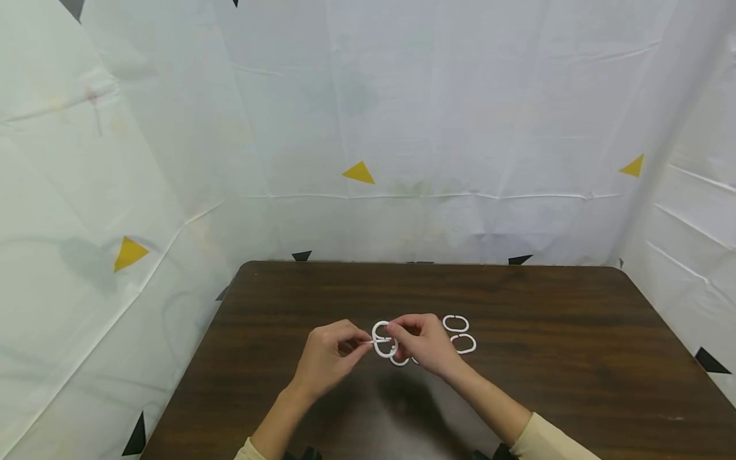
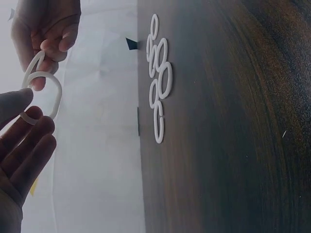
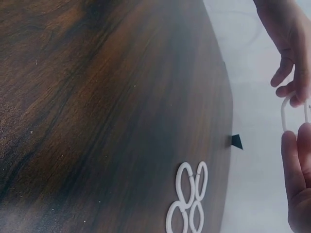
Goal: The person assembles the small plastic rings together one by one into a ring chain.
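The left grip (image 1: 326, 355) and right grip (image 1: 430, 347), nearly closed, each pinch one link (image 2: 59, 97), which seems light and stiff, best held by its rim.

from the head cam: sheet (image 1: 431, 128) hangs behind the counter (image 1: 287, 300) at 12 o'clock | two links (image 2: 59, 97) up over the counter, left fingers (image 1: 353, 333) at their 9 o'clock, right fingers (image 1: 411, 319) around 2 | loose links (image 2: 170, 80) lying on the counter, some at 5 o'clock from that pair, a couple more over at 3
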`<state>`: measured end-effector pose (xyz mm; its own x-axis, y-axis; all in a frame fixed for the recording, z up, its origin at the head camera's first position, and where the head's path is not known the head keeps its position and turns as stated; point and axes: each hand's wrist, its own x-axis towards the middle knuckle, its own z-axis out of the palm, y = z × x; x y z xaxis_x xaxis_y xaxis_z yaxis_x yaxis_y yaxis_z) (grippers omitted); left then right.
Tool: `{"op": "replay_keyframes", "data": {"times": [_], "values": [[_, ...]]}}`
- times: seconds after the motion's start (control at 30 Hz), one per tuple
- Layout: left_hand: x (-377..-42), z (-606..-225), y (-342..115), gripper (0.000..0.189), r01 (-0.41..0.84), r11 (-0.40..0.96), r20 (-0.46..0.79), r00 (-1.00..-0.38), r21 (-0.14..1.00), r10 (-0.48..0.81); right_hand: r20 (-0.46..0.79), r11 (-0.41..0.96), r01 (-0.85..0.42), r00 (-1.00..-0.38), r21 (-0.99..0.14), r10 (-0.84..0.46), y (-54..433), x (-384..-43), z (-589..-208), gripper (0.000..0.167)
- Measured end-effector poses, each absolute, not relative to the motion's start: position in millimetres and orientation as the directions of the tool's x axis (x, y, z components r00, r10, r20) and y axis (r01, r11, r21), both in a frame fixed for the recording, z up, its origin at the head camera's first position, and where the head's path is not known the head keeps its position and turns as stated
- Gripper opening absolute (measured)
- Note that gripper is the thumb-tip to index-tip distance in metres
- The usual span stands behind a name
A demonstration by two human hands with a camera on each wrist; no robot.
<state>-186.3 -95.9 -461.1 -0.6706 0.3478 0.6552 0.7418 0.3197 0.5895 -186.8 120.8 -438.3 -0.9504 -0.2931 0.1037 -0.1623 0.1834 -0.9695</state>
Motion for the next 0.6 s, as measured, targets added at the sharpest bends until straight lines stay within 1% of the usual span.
{"op": "replay_keyframes", "data": {"times": [0.13, 0.3, 0.43, 0.6], "values": [[-185, -460, -96, 0.013, 0.738, 0.328, 0.648, -0.675, 0.590, 0.354, 0.157, 0.233, -0.222, -0.951, -0.947, -0.267, 120, -187, -439, 0.019], [-184, -459, -98, 0.012, 0.740, 0.307, 0.645, -0.672, 0.598, 0.363, 0.183, 0.265, -0.253, -0.947, -0.930, -0.264, 117, -186, -440, 0.015], [-184, -461, -99, 0.012, 0.738, 0.298, 0.641, -0.674, 0.605, 0.367, 0.164, 0.279, -0.233, -0.955, -0.932, -0.248, 115, -181, -429, 0.013], [-184, -465, -103, 0.012, 0.724, 0.298, 0.628, -0.689, 0.622, 0.362, 0.137, 0.219, -0.183, -0.968, -0.959, -0.208, 114, -182, -430, 0.014]]}}
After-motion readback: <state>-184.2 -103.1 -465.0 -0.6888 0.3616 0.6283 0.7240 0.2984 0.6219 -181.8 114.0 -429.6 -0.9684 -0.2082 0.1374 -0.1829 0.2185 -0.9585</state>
